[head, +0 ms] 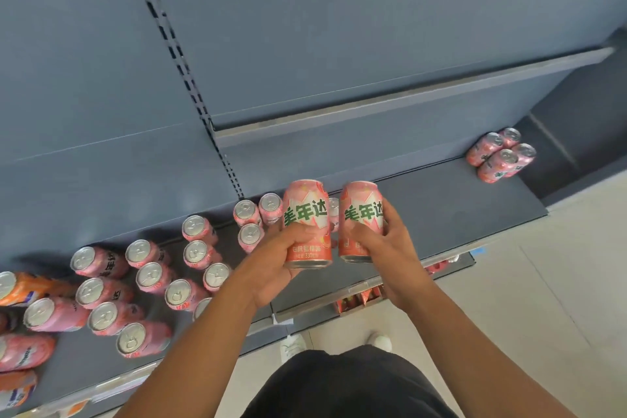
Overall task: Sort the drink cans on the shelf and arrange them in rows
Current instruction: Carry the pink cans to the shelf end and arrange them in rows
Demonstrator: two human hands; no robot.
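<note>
Now, you have a pink can in each hand. Your left hand (278,258) is wrapped round the lower half of the left can (307,210), thumb across the front, and your right hand (383,244) grips the right can (361,207) the same way. Both cans are upright, labels facing you, side by side and close together, though I cannot tell whether they touch. They seem to be held above the front part of the shelf (441,214) rather than resting on it.

What matters for the next move is where the tidy group lies. The block of four (500,154) pink cans stands at the far right end of the shelf, well apart from your hands, off to the right and further back toward the rear panel, with bare shelf between. Your right hand is the nearer one, so by my reckoning the right can should go first, set down upright just beside that block, and the left can should follow into the next place.

To your left, the loose cluster (149,278) of pink cans stands in no clear rows, and an orange can (23,287) sits at the far left edge. Judging by that, the sorting is at an early stage, with most cans not yet placed
</note>
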